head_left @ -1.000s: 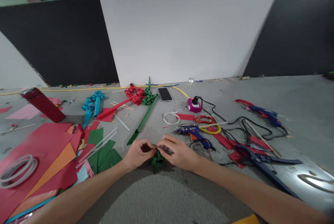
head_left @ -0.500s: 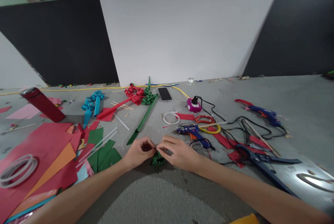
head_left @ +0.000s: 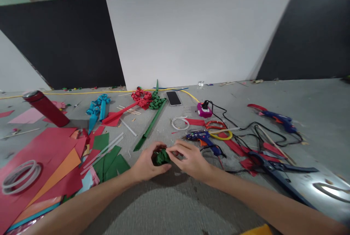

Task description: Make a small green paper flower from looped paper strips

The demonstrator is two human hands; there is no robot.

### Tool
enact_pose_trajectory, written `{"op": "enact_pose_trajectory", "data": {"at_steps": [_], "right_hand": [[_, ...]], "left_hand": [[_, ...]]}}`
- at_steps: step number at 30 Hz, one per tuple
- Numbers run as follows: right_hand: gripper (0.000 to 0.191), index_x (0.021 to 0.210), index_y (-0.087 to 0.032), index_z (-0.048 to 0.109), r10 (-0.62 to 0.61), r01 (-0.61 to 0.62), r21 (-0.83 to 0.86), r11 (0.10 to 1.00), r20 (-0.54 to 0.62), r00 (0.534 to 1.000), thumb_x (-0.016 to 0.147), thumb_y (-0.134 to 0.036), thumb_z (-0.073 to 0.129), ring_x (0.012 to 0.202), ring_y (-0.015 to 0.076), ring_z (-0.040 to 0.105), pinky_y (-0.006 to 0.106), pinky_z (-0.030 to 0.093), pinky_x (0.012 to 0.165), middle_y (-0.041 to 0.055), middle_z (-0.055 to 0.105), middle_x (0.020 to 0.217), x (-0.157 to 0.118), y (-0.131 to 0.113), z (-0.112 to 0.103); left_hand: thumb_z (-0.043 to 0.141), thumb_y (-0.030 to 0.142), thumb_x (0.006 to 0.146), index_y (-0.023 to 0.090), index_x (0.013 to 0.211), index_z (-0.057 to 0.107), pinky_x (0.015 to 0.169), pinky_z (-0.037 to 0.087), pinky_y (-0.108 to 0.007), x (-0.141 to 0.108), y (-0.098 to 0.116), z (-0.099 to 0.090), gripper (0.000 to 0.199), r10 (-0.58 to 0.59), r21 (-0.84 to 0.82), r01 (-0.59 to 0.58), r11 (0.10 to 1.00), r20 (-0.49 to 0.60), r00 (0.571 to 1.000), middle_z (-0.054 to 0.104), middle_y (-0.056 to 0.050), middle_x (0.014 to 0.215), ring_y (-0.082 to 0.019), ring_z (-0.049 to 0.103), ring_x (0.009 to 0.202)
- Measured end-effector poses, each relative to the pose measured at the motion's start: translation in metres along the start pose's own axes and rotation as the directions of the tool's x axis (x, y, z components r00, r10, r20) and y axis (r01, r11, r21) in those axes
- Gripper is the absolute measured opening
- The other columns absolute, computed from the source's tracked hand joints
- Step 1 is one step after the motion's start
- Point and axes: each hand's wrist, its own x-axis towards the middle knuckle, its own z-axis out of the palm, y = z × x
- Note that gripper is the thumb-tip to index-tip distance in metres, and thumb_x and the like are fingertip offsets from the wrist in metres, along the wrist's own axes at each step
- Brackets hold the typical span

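Note:
A small bunch of folded green paper [head_left: 162, 157] sits inside the curled fingers of my left hand [head_left: 149, 164], low in the middle of the view. My right hand [head_left: 188, 157] touches its right edge with thumb and index finger pinched together; whatever lies between those fingertips is too small to make out. Just beyond my hands lies a long green paper strip [head_left: 150, 125], which leads up to a green folded cluster [head_left: 156, 101]. Beside that cluster rests a red folded paper piece [head_left: 142, 98].
Right of my hands are a blue glue gun [head_left: 205, 141], scissors [head_left: 221, 134], a second glue gun [head_left: 281, 120], cables and dark blue cutters [head_left: 276, 173]. On the left are a red bottle [head_left: 47, 110], coloured paper [head_left: 54, 147] and white rings [head_left: 20, 177]. A phone [head_left: 173, 98] lies ahead.
My left hand has opened from a pinch and now wraps round the green bunch, which is higher and more visible. My right hand has shifted slightly; its fingertips are at the bunch's right edge.

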Motion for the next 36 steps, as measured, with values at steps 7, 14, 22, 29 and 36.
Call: {"op": "enact_pose_trajectory", "data": {"at_steps": [7,14,22,29,36], "right_hand": [[0.012,0.095,-0.020,0.063,-0.091,0.089,-0.121,0.989,-0.003,0.996,0.096,-0.015,0.053,0.069,0.0147,0.061,0.026,0.050,0.066,0.0020,0.062,0.075,-0.0050,-0.0005,0.0008],[0.013,0.097,-0.020,0.065,-0.183,0.187,-0.259,0.948,0.040,0.982,0.096,-0.015,0.053,0.071,0.0164,0.061,0.029,0.052,0.069,0.0030,0.064,0.075,-0.0086,0.0054,0.0011],[0.013,0.099,-0.018,0.065,-0.271,0.279,-0.354,0.892,0.074,0.960,0.096,-0.011,0.054,0.067,0.0160,0.058,0.029,0.050,0.067,0.0021,0.062,0.071,-0.0061,0.0006,-0.0016],[0.015,0.102,-0.021,0.064,-0.219,0.233,-0.304,0.924,0.081,0.972,0.096,-0.013,0.053,0.068,0.0156,0.060,0.028,0.051,0.067,0.0016,0.063,0.072,-0.0082,-0.0013,-0.0004],[0.014,0.099,-0.020,0.061,-0.170,0.187,-0.256,0.949,0.087,0.982,0.097,-0.014,0.049,0.071,0.0165,0.062,0.029,0.051,0.069,0.0027,0.065,0.075,-0.0092,0.0006,0.0027]], "left_hand": [[0.071,0.028,0.080,0.020,0.113,0.062,0.090,0.051,-0.034,0.0016,0.0005,0.0006,0.036,0.024,0.133,-0.014,0.991,-0.073,0.997,0.072,-0.007,0.107,-0.022,0.067,0.100],[0.070,0.026,0.081,0.020,0.111,0.066,0.089,0.052,-0.031,0.0000,0.0026,0.0011,0.030,0.031,0.068,-0.022,0.997,-0.129,0.991,0.073,-0.007,0.106,-0.020,0.068,0.099],[0.072,0.028,0.079,0.019,0.103,0.067,0.082,0.054,-0.029,0.0001,0.0002,0.0020,0.026,0.016,0.085,0.000,0.996,-0.190,0.982,0.074,-0.006,0.097,-0.019,0.068,0.090],[0.072,0.028,0.079,0.019,0.101,0.068,0.080,0.055,-0.029,0.0005,-0.0008,0.0024,0.024,-0.020,0.060,0.032,0.998,-0.183,0.983,0.074,-0.005,0.093,-0.018,0.069,0.085],[0.071,0.028,0.079,0.018,0.097,0.069,0.079,0.054,-0.028,0.0019,0.0025,0.0018,0.020,0.002,0.071,0.013,0.997,-0.197,0.980,0.074,-0.005,0.092,-0.018,0.068,0.085]]}}
